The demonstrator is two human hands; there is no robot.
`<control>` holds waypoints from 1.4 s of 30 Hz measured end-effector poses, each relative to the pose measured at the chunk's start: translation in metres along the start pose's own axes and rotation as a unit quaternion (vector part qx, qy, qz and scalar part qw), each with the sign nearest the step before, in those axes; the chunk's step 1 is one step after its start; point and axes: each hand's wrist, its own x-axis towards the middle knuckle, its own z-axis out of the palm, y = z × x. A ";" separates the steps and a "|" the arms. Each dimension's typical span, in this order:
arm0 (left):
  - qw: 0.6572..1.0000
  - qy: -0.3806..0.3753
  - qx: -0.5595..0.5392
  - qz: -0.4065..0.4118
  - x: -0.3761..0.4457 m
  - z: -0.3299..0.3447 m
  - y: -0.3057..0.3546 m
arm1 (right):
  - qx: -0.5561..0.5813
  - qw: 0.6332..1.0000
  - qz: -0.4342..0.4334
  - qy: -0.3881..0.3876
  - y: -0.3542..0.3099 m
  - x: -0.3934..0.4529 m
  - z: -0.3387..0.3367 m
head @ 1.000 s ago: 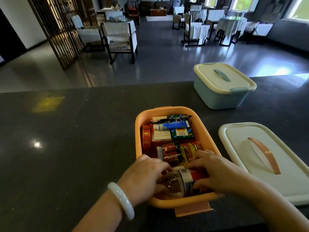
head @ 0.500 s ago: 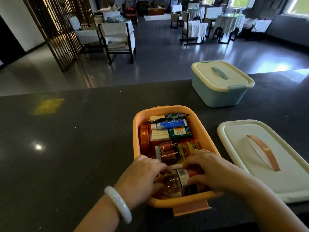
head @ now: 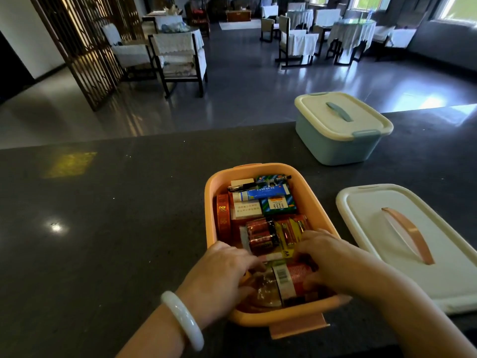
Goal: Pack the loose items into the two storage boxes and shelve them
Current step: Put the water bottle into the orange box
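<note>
Both hands are down in the near end of the orange box, at about 6 o'clock on the dark counter. The left hand curls round the clear end of a bottle lying on its side, and the right hand grips its red-labelled end, fingers bent over the top. The bottle's long axis runs from 9 o'clock to 3 o'clock, across the short width of the box, so each hand has one end and neither is nearer than the other. Past it, toward 12 o'clock, sit batteries, a tube and small cartons (packed tight, with little slack). My guess is the bottle is being seated into the last gap. The white lid with its orange handle lies flat at 3 o'clock, just beside the box and nearer the right hand. The blue box stands closed at 1 o'clock.
</note>
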 end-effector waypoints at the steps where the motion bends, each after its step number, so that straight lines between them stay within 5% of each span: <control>1: 1.000 -0.003 0.003 0.002 0.000 0.000 0.000 | -0.012 1.000 0.000 0.001 0.003 -0.001 -0.001; 11: 0.996 -0.077 0.039 0.004 0.014 -0.005 0.003 | -0.094 0.995 -0.022 0.028 0.020 -0.009 -0.012; 16: 0.997 -0.068 0.046 0.006 0.026 0.002 0.009 | -0.045 0.998 0.031 0.009 0.026 -0.016 -0.013; 42: 0.999 -0.039 0.016 -0.012 0.026 -0.001 0.011 | -0.066 0.997 0.019 0.021 0.013 0.000 -0.020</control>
